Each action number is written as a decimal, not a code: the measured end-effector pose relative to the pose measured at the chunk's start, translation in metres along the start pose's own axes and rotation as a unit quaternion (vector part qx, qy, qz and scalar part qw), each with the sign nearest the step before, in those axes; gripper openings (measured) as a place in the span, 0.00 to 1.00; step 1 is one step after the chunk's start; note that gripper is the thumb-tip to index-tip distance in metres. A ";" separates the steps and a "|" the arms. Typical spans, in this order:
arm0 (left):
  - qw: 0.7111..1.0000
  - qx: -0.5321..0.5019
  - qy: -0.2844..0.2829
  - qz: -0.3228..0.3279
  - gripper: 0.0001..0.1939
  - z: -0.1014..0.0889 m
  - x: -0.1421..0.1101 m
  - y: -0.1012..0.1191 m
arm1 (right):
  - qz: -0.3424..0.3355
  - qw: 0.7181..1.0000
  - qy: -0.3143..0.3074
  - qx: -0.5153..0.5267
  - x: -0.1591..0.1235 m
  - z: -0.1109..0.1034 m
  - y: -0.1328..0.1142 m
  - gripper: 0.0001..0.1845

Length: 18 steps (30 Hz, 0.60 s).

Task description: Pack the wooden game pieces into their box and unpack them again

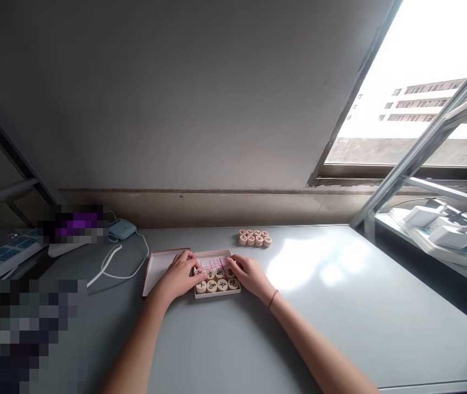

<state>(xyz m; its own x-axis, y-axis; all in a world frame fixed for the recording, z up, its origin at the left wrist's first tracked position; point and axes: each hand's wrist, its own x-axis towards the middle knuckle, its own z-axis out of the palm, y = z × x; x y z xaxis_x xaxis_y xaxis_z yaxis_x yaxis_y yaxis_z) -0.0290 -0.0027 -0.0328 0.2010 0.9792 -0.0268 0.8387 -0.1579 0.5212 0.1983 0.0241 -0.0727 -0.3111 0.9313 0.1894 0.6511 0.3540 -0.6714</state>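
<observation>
Chess pieces (pixel 222 285) in two rows inside white box (pixel 218 295) on grey desk (pixel 200 350), characters up, pink lines visible behind. Left hand (pixel 179 278) at left end of back row, right hand (pixel 253 273) at right end; unclear whether clamped on pieces or merely touching. Second block of pieces (pixel 255 238) well apart, farther back; red-edged lid (pixel 162 265) just beside box, partly under left hand.

Gray table (pixel 217 345), box (pixel 218 295), lid (pixel 158 272), discs (pixel 251 239), cable (pixel 104 265)

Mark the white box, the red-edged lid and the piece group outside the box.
White box (pixel 217 295): head view, on its near wall.
Red-edged lid (pixel 161 268): head view, on its pale inner face.
Piece group (pixel 258 239): head view, on a front-row piece.
</observation>
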 end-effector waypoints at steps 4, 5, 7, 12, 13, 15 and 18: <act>0.996 -0.012 0.081 0.030 0.07 0.000 0.005 0.002 | -0.051 0.996 0.073 0.013 -0.002 0.000 -0.003 0.17; 0.994 -0.026 0.099 0.037 0.07 0.000 0.005 0.006 | -0.082 0.991 0.103 0.008 -0.004 0.000 -0.005 0.15; 0.989 -0.084 0.110 0.048 0.08 0.002 0.004 0.016 | -0.160 0.976 0.145 0.000 -0.006 -0.001 -0.013 0.12; 0.965 -0.251 0.063 0.029 0.12 0.018 -0.001 0.041 | -0.300 0.943 0.143 0.004 -0.012 -0.001 -0.032 0.15; 0.961 -0.268 0.057 0.022 0.13 0.021 -0.002 0.043 | -0.301 0.943 0.140 -0.001 -0.013 -0.001 -0.034 0.15; 0.959 -0.279 0.049 0.012 0.14 0.024 -0.002 0.045 | -0.292 0.947 0.133 -0.014 -0.014 -0.001 -0.034 0.14; 0.972 -0.226 0.053 0.033 0.15 0.021 0.000 0.041 | -0.250 0.958 0.143 -0.016 -0.011 -0.004 -0.027 0.11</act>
<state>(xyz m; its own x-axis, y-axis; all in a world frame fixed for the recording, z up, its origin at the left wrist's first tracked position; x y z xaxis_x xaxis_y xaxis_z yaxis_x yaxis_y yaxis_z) 0.0163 -0.0119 -0.0291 0.1724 0.9804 0.0953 0.5129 -0.1720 0.8410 0.1873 0.0044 -0.0540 -0.3904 0.6286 0.6727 0.4919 0.7600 -0.4248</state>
